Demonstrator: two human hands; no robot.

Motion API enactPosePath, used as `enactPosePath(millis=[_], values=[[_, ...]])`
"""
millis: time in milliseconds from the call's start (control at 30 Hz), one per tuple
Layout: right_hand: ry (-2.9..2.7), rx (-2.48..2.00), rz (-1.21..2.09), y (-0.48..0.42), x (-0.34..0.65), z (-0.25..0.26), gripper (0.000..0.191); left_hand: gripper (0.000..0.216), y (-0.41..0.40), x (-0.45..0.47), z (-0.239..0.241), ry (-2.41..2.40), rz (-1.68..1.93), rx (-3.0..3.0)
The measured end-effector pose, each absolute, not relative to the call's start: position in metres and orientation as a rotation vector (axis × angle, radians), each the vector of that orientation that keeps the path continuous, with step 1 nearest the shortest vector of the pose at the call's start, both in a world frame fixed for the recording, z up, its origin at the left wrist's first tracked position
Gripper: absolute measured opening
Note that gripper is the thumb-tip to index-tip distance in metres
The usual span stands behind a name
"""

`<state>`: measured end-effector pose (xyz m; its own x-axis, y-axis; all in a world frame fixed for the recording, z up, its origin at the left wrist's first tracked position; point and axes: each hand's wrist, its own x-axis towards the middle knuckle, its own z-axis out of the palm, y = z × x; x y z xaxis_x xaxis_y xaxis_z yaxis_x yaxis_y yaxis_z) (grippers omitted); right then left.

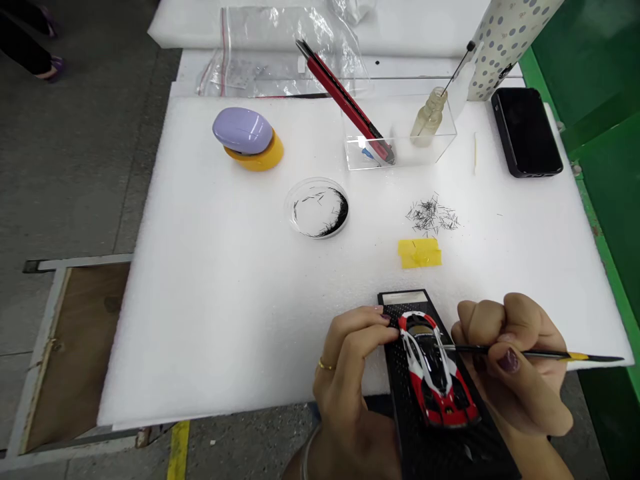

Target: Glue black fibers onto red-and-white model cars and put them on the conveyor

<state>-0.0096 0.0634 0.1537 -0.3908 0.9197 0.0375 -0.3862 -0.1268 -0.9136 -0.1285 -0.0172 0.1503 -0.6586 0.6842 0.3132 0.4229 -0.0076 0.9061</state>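
A small red, white and black model car (pixel 434 373) sits on a black base plate (pixel 440 440) at the near edge of a white foam sheet (pixel 225 280). My left hand (pixel 350 373) is closed, its fingertips pinching the car's front left side. My right hand (pixel 515 363) is closed around a thin black tool with a yellow band (pixel 545 353), its tip touching the car's right side.
On the foam lie a yellow tape piece (pixel 420 253), a scatter of tiny black slivers (pixel 433 217), a round clear dish (pixel 317 207), and a purple and yellow device (pixel 247 138). A clear box (pixel 400 130) holds a red knife and bottle. A black phone (pixel 527 131) lies right.
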Motion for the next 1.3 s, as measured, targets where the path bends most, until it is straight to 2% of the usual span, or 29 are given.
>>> enactPosePath(millis=[500, 767, 933, 1300], values=[[-1.119, -0.742, 1.715, 0.0623, -0.0105, 0.1551, 0.022, 0.033, -0.0189, -0.1337, 0.1495, 1.995, 1.693, 1.265], [-1.063, -0.67, 1.76, 0.0616, -0.0091, 0.1528, 0.016, 0.038, -0.0186, -0.1319, 0.1503, 1.99, 1.711, 1.23], [-1.018, -0.616, 1.772, 0.0604, -0.01, 0.1526, 0.013, 0.031, -0.0182, -0.1323, 0.1497, 1.986, 1.701, 1.255], [-1.01, -0.603, 1.789, 0.0606, -0.0106, 0.153, 0.013, 0.032, -0.0174, -0.1333, 0.1489, 1.982, 1.709, 1.255]])
